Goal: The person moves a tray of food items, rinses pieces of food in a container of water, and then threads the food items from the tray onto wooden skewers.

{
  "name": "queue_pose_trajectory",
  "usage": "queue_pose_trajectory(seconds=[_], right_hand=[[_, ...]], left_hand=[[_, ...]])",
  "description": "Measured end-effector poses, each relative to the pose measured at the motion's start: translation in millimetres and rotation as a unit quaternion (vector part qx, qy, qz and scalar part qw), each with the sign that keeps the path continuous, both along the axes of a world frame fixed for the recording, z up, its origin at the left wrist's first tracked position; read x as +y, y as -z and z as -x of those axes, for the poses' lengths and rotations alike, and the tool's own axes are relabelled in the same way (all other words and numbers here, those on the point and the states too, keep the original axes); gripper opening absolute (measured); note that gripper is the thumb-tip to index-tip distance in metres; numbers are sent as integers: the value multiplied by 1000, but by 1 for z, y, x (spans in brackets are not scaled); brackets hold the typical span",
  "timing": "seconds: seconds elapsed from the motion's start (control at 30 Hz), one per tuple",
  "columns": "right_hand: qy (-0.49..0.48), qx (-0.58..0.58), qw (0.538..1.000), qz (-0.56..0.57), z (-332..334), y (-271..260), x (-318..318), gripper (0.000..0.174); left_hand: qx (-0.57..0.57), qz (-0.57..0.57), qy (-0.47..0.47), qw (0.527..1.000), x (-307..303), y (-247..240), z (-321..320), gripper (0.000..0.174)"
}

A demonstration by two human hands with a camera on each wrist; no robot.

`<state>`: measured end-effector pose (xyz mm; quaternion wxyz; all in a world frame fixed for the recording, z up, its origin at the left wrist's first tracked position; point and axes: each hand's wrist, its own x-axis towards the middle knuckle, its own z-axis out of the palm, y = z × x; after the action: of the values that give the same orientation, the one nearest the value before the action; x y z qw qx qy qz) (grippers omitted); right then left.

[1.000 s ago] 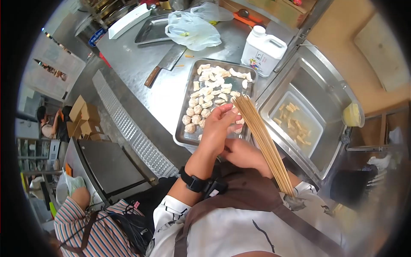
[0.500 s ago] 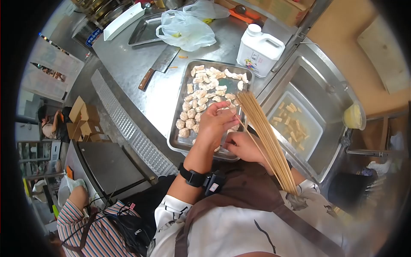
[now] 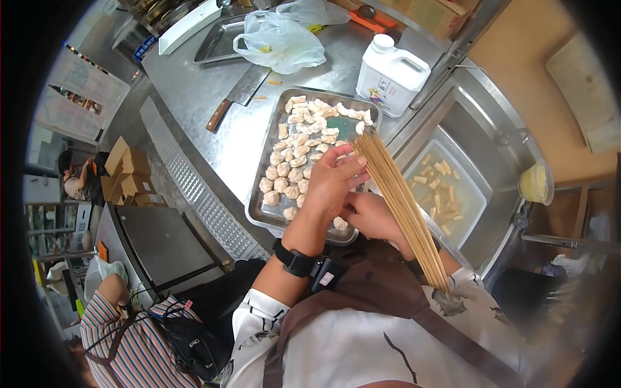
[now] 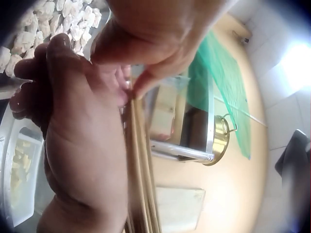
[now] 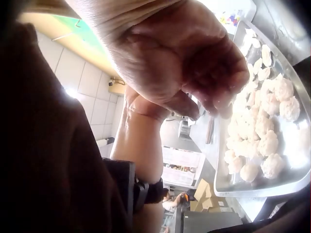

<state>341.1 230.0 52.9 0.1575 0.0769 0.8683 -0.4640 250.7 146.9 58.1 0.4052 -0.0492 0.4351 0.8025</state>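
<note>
at far left in the head view, a person in a striped shirt point(image 3: 139, 336) below opened cartons point(image 3: 126, 178). further right, a ridged metal strip point(image 3: 187, 171) running beside the steel table point(image 3: 194, 90). on the tabletop, a cleaver point(image 3: 249, 84) lying flat, wooden handle toward the lower left. behind, a shallow metal pan point(image 3: 217, 42), with a crumpled plastic bag point(image 3: 281, 48) lying partly over it.

next, a deep-rimmed tray point(image 3: 253, 210) with many pale pieces point(image 3: 294, 174): longer ones toward the far end, rounder lumps toward the near left.

over the tray's near right part, the left hand point(image 3: 333, 184), black band at the wrist. pinching with thumb and fingertips closed on the upper end of the stick bundle point(image 3: 404, 204). just right of and below that, the right hand point(image 3: 374, 216), fingers bent inward; can't tell how far closed, nor whether anything is held inside. slanting in front of the right forearm, the stick bundle, upper end above the tray's right side, lower end at the right sleeve point(image 3: 462, 284).

beyond the tray's far right corner, a white jug point(image 3: 391, 77) standing upright. right again, a sink point(image 3: 453, 116) with a tub point(image 3: 482, 200) of liquid and cut strips point(image 3: 441, 194) inside. at the sink's right edge, a small container point(image 3: 535, 184) with yellow contents.
</note>
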Motion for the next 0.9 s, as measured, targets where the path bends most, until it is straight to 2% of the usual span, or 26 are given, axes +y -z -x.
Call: queue_pose_trajectory(seconds=[0.07,0.17,0.23,0.3,0.37,0.47,0.63,0.73,0.9], right_hand=[[18,-5,1000,0,-3,11,7,23],[-13,91,992,-87,-5,20,18,21],[50,157,986,12,-4,26,20,20],[126,154,967,157,-3,25,23,20],[211,75,912,344,-7,15,28,22],[210,14,895,393,-10,-5,27,27],[229,29,887,400,-16,-16,23,26],[249,51,915,313,-14,-28,23,24],[280,18,901,331,-7,-34,25,19]], left_hand=[[-6,-3,6,1000,-4,-2,0,38],[-17,-19,12,1000,-7,1,2,40],[-8,-14,2,1000,-9,2,2,43],[18,12,-23,1000,-11,-4,-4,45],[28,26,-27,999,-18,-3,-7,49],[30,29,-30,999,-26,1,-10,50],[46,45,-50,997,-21,3,-8,39],[45,31,-47,997,-14,1,-7,36],[30,27,-39,998,-8,3,-7,40]])
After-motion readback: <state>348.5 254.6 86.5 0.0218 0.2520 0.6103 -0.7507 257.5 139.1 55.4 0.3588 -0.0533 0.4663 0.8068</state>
